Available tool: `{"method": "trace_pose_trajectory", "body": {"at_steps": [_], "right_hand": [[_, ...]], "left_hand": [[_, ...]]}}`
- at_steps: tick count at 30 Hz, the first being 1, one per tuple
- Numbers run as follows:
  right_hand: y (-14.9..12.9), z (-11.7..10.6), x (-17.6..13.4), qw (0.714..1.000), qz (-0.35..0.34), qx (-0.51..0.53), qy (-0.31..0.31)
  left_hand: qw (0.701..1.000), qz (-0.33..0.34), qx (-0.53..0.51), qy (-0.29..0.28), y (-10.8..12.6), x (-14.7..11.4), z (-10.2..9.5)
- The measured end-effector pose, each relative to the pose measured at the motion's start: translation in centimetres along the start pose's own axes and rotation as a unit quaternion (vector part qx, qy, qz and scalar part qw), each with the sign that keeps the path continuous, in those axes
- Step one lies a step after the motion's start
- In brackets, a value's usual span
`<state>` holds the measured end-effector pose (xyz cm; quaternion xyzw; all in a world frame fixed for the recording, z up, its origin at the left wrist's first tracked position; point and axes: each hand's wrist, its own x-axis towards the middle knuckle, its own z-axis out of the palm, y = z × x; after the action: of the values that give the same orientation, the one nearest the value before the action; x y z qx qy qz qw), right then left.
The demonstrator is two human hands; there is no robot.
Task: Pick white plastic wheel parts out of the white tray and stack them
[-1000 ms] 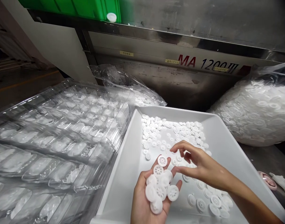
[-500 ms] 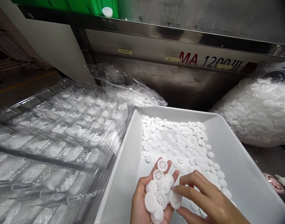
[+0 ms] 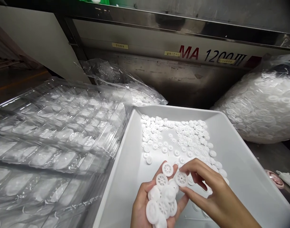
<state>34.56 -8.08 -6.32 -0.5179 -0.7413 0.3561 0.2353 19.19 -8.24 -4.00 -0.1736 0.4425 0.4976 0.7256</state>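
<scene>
Cupped palm up, my left hand [image 3: 141, 202] holds a heap of small white plastic wheels [image 3: 163, 207], some showing spokes and some a smooth face. My right hand [image 3: 206, 186] pinches one spoked white wheel [image 3: 182, 179] between thumb and fingertips, at the right side of the heap. Both hands are over the near part of a light grey plastic bin [image 3: 239, 152]. Many more loose white wheels [image 3: 192, 136] lie on the bin's floor, mostly toward its far and right sides.
Stacked clear plastic trays [image 3: 71, 126] with white pieces in their pockets stand at left. A clear bag [image 3: 145, 98] of white parts lies behind the bin, and a bulging bag [image 3: 265, 110] of wheels sits at right. A machine [image 3: 140, 69] rises behind.
My right hand has moved slightly up and away from the palm, with a spoked wheel now clear in its pinch. The view has tipped down a little, so less of the green container shows.
</scene>
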Motion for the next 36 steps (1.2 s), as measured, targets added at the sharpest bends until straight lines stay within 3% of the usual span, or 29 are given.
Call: {"method": "trace_pose_trajectory", "body": {"at_steps": [4, 7, 17, 25, 27, 31, 33, 34, 36], "right_hand": [[-0.1, -0.3, 0.2, 0.989, 0.101, 0.101, -0.029], [-0.1, -0.4, 0.4, 0.979, 0.135, 0.149, -0.034], [-0.2, -0.4, 0.5, 0.958, 0.156, 0.238, -0.043], [-0.1, -0.4, 0.6, 0.940, 0.155, 0.300, -0.043], [0.2, -0.5, 0.5, 0.920, 0.147, 0.363, -0.029], [1.1, -0.8, 0.5, 0.838, 0.129, 0.529, 0.023], [1.4, -0.9, 0.6, 0.824, 0.130, 0.550, 0.044], [1.4, -1.1, 0.6, 0.833, 0.138, 0.534, 0.045], [1.0, -1.4, 0.8, 0.882, 0.150, 0.447, 0.019]], "left_hand": [[1.000, -0.015, 0.003, 0.006, 0.1, -0.2, 0.3], [1.000, -0.022, -0.002, 0.002, 0.1, -0.3, 0.4], [0.998, -0.041, -0.008, -0.056, -0.1, 0.5, -0.9], [0.998, -0.030, -0.014, -0.048, -0.2, 0.3, -0.8], [0.997, -0.033, -0.003, -0.067, -0.2, 0.5, -1.3], [0.991, -0.056, -0.009, -0.122, -0.1, 1.0, -2.1], [0.989, -0.066, -0.015, -0.131, 0.0, 1.1, -2.4], [0.989, -0.068, -0.016, -0.130, 0.0, 1.1, -2.4], [0.990, -0.070, -0.020, -0.123, 0.0, 1.1, -2.4]]}}
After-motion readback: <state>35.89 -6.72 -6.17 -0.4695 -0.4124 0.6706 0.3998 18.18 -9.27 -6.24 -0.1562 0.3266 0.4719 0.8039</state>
